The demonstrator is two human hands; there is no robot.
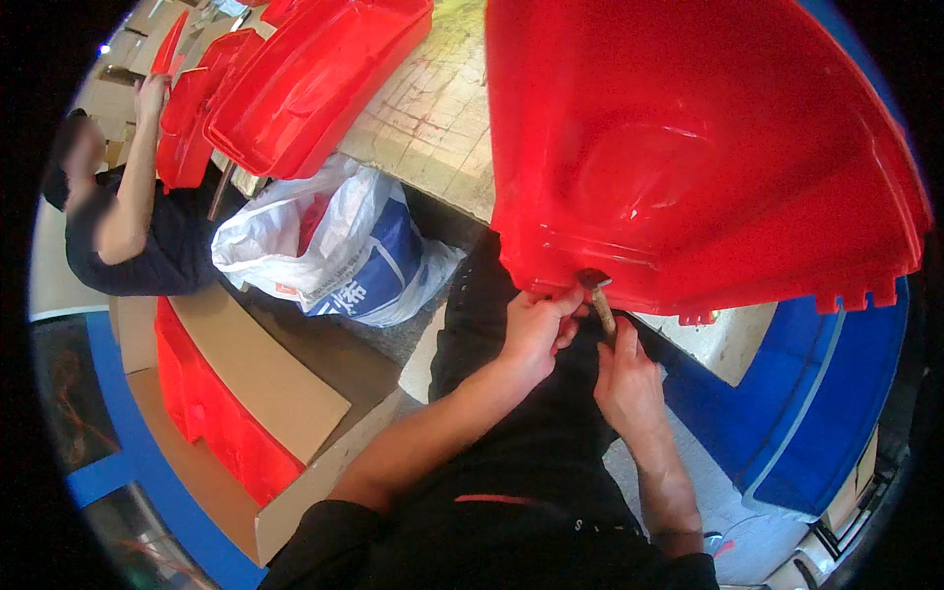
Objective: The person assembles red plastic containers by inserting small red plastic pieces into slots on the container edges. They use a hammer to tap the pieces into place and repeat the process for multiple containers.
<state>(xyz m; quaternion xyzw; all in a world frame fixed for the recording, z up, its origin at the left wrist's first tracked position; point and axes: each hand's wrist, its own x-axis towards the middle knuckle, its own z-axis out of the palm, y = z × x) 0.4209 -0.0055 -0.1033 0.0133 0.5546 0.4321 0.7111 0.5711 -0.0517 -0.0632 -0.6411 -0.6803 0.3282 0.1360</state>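
Note:
A large red moulded plastic shell [678, 157] rests in front of me, its hollow inside facing up and its notched edge towards me. My left hand [536, 329] is closed, thumb and fingers pinching the shell's near edge. In my right hand [629, 379] is a short wooden-handled tool [603, 313], gripped by its light handle. Its small dark metal head lies against the shell's near edge, right beside my left fingertips. The exact shape of that head is too small to make out.
Left of the shell is a worn, stained worktable [428, 108] bearing red plastic trays [320, 79]. A white-and-blue sack [339, 251] stands below its edge. An open cardboard box [265, 354] holds red parts [211, 408]. At far left, a co-worker [138, 221] raises a red piece. Blue sheeting [806, 393] lies right.

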